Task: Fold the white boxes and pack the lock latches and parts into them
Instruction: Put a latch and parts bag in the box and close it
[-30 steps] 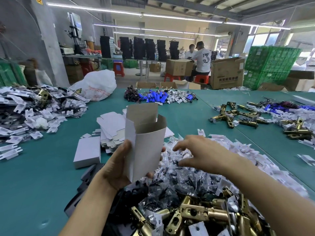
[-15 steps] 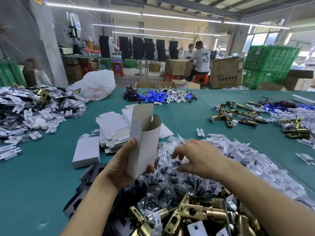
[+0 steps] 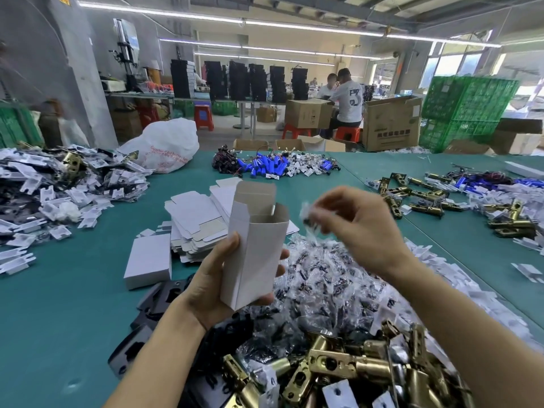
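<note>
White cardboard box [image 3: 253, 254], folded upright with its top open, sits in the left hand [image 3: 212, 287], whose fingers curl round it above the teal desk [image 3: 59, 319]. Fingers of the right hand [image 3: 362, 228] pinch a blurred small clear parts bag [image 3: 309, 214] just beside the open top. Bagged parts [image 3: 323, 284], brass lock latches [image 3: 338, 363] and flat white box blanks [image 3: 197, 219] cover the desk, with green crates [image 3: 468, 107] and brown cartons [image 3: 388, 128] behind.

Folded box [image 3: 254, 254] left of small bag [image 3: 309, 219], flat boxes [image 3: 200, 222] behind, latches [image 3: 338, 366] in front
</note>
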Action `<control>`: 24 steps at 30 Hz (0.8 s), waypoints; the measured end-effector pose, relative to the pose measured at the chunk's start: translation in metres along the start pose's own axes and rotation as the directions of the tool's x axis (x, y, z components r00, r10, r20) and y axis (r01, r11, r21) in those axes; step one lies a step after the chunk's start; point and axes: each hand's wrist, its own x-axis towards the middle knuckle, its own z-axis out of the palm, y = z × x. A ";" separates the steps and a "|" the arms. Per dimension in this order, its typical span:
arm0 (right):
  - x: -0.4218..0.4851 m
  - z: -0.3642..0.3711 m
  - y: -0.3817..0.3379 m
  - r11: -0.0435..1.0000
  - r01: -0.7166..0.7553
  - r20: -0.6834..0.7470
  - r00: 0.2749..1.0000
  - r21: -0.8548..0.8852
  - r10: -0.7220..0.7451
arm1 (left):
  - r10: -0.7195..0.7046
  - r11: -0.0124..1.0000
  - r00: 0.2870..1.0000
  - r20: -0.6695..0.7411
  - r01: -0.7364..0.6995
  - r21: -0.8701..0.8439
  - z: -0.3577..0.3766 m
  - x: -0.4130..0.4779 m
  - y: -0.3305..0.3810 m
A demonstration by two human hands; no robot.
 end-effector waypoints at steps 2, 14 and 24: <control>0.005 -0.006 -0.019 0.976 0.072 -0.119 0.992 0.205 -0.048 | -0.009 1.000 1.000 -0.001 0.009 0.009 0.000 0.000 -0.002; 0.008 0.030 -0.052 0.988 0.069 0.068 0.995 0.141 -0.079 | -0.027 1.000 0.995 0.095 0.025 0.014 -0.003 0.000 -0.006; 0.007 0.034 -0.049 0.997 0.077 0.171 0.982 0.012 -0.078 | -0.009 0.999 0.997 0.076 0.006 0.041 0.002 -0.001 -0.005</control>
